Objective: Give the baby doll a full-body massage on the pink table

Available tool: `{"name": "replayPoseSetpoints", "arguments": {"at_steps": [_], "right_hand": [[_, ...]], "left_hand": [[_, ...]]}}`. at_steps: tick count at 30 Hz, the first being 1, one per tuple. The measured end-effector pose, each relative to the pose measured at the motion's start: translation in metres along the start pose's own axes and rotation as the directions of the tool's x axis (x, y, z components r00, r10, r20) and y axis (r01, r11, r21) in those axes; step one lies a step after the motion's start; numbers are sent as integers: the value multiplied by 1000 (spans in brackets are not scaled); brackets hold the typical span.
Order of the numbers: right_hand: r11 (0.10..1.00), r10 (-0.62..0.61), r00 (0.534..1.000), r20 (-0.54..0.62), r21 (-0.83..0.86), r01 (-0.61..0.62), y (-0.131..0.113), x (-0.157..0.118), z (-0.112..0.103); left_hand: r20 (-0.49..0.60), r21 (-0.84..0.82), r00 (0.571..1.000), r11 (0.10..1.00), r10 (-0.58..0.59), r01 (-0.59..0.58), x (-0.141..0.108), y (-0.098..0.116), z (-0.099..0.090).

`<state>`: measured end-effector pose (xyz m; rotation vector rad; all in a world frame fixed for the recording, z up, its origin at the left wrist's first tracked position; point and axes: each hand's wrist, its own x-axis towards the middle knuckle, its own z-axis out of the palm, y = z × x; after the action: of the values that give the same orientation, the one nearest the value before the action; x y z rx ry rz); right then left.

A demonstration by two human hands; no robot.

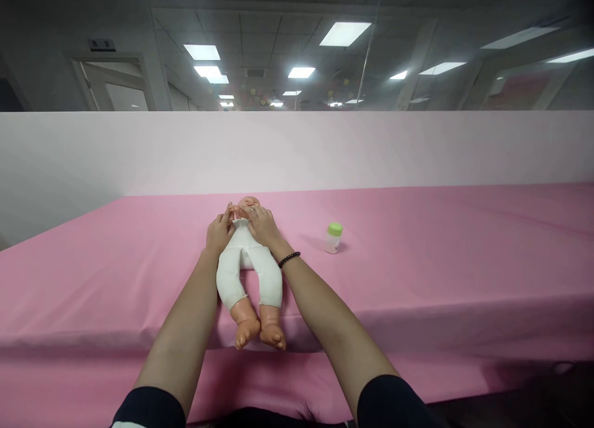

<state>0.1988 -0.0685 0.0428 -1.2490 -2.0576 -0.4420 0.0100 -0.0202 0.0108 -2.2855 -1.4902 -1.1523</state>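
A baby doll (248, 242) with a white cloth body and bare plastic feet lies on its back on the pink-covered table, its head away from me and its feet near the front edge. At the doll's left side in view, my left hand (220, 231) is closed around its upper body near one plastic hand. My right hand (264, 225) lies across the opposite side of its chest, the fingers bent over the doll's arms below its face. Both hands partly cover the doll's arms and chin.
To the right of the doll stands a small translucent bottle (333, 239) with a green cap. Pink sheeting (440, 248) covers the table and hangs over its front edge. Behind it rises a low white wall (325, 149) with glass above.
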Motion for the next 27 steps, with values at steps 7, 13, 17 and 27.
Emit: {"name": "replayPoseSetpoints", "arguments": {"at_steps": [7,13,17,27], "right_hand": [[999,-26,999,24,-22,27,3,0,3],[1000,-18,1000,11,-15,18,2,0,3],[1000,11,1000,-5,-14,-11,0,0,1],[998,-37,999,-10,40,38,6,-1,6]], "left_hand": [[2,-5,1000,1000,-12,12,-1,1,-1],[6,9,1000,1000,-12,12,0,1,-1],[11,18,1000,1000,-13,13,0,1,-1],[8,-13,1000,1000,-23,23,-1,1,-2]]}}
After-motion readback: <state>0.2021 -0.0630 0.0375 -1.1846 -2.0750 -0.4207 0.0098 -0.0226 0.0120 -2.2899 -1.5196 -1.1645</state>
